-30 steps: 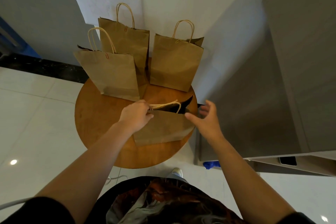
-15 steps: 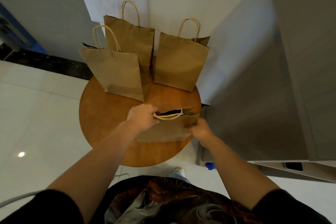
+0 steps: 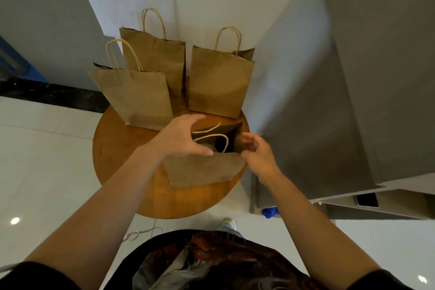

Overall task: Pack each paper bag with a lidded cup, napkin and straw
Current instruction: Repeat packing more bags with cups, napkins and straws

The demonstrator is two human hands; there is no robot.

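**Open bag near the table edge, both hands at its mouth**

On the round wooden table point(image 3: 117, 148), the nearest paper bag point(image 3: 202, 169) stands at about 5 o'clock from the table's centre, its mouth spread open. The left hand point(image 3: 181, 139) spans the mouth at the 9 o'clock side, thumb on the near panel and fingers arched over the far rim, so it grips the bag's opening. The right hand point(image 3: 256, 155) is at the 3 o'clock corner with fingers curled around the side fold; it appears to pinch the paper there, though the contact itself is blurred. Something pale and rounded shows inside (possibly a cup lid; too dark to be sure). No napkin or straw can be made out.

Risks, as I judge them: the bag sits close to the table's right edge, so a sideways pull from the right hand could slide or tip it off. Spreading the mouth too hard may tear the side fold or crease the panel. The twisted-paper handles point(image 3: 216, 138) droop over the opening and could snag anything lowered in, tipping a cup.

Three more bags stand upright at 12 o'clock: a left bag point(image 3: 134, 94), a rear bag point(image 3: 157, 54) and a right bag point(image 3: 219, 82), near enough for an elbow to topple.

No brand, label or writing is legible; a white sheet point(image 3: 122, 2) leans against the wall, faintly marked but unreadable.
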